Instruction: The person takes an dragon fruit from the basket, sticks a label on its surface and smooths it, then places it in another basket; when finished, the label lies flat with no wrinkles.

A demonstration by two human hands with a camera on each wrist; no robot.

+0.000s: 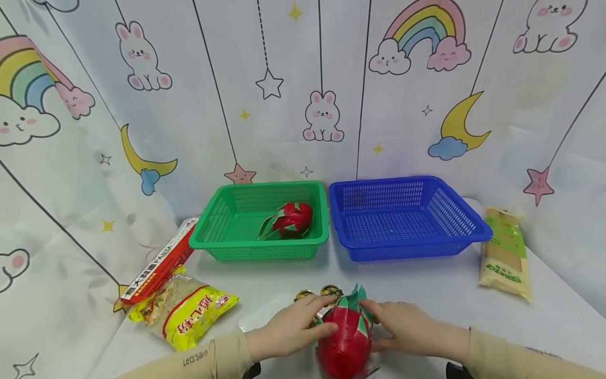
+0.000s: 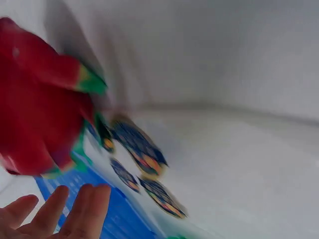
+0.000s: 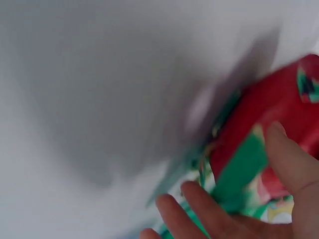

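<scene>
A red dragon fruit with green leaf tips (image 1: pixel 344 345) is between both hands near the front of the table. My right hand (image 1: pixel 409 329) holds its right side; in the right wrist view the thumb (image 3: pixel 289 159) lies on the red skin and the fingers spread by the green leaves. On the other side is my left hand (image 1: pixel 289 326), its thumb overlapping the fruit in the head view. Its fingers (image 2: pixel 89 209) look straight in the left wrist view, with the fruit beyond them. Several dark, gold-edged round items (image 1: pixel 331 290) lie just behind, partly hidden.
A green basket (image 1: pixel 265 251) holds another dragon fruit (image 1: pixel 294 219); a blue basket (image 1: pixel 407 250) stands to its right. At the left are a red pasta box (image 1: pixel 163 260) and a yellow food bag (image 1: pixel 189 316). A green-and-beige packet (image 1: pixel 505 255) lies far right.
</scene>
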